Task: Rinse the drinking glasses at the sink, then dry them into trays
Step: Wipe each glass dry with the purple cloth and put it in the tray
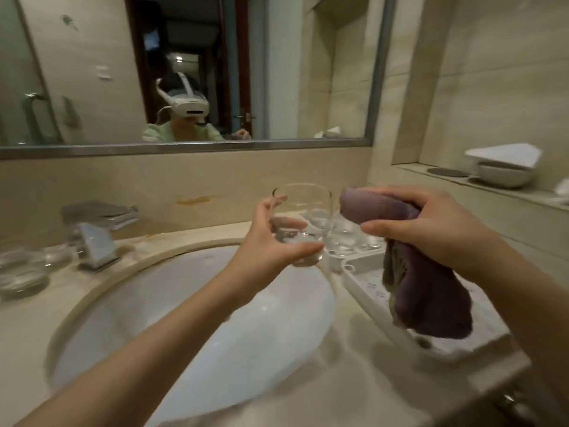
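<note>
Glass (303,223) is grasped near its base by the left hand (271,241) above the sink (191,318), so drips fall in. Right hand (431,229) clenches a purple cloth (425,291) bunched toward the rim, probably for drying.

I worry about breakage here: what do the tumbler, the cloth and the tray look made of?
The tumbler in the left hand looks like clear glass: fingers show through it. The purple cloth in the right hand seems soft, matte fabric, draping in folds. The white tray looks like moulded plastic, though blur leaves that open.

text: none legible | labels: none | signs: none (picture blurred throughout)
</note>
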Demonstrator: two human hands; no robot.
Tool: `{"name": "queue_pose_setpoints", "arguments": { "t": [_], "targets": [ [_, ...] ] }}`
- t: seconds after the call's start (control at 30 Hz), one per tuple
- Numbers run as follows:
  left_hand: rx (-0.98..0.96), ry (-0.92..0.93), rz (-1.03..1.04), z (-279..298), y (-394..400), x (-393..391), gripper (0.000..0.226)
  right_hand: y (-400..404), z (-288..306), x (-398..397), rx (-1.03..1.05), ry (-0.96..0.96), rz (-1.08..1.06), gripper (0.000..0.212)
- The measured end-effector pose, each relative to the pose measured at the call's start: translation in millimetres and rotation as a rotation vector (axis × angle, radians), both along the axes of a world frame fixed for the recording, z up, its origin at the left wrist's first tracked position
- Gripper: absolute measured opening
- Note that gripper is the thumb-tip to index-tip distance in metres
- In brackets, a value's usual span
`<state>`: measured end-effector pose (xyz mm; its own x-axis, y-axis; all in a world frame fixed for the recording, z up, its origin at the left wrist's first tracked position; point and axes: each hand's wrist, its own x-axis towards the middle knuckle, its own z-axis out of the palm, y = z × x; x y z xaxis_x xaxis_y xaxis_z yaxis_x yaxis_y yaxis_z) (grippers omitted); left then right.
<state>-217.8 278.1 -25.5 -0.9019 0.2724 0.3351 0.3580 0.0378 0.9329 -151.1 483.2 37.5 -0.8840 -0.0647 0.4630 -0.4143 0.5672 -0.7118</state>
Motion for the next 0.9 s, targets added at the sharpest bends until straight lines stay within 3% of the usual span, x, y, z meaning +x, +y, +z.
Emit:
{"name": "queue_pose_setpoints", "arguments": {
  "t": [0.2,0.37,0.57,0.9],
  "targets": [
    [-0.135,-0.055,-0.23,10,139,-27,0.074,109,-3,5,0.215,-0.096,-0.395,0.04],
    [-0.299,-0.084,-0.263,-26,220,-53,0.096,177,-40,-11,0.31,-0.317,-0.571,0.045],
    [-0.472,-0.112,-0.246,-51,268,-70,0.082,209,-66,-29,0.407,-0.422,-0.647,0.04],
    [-0.52,-0.009,-0.074,-62,289,-79,0.096,217,-71,-47,0.456,-0.526,-0.68,0.038]
  ]
}}
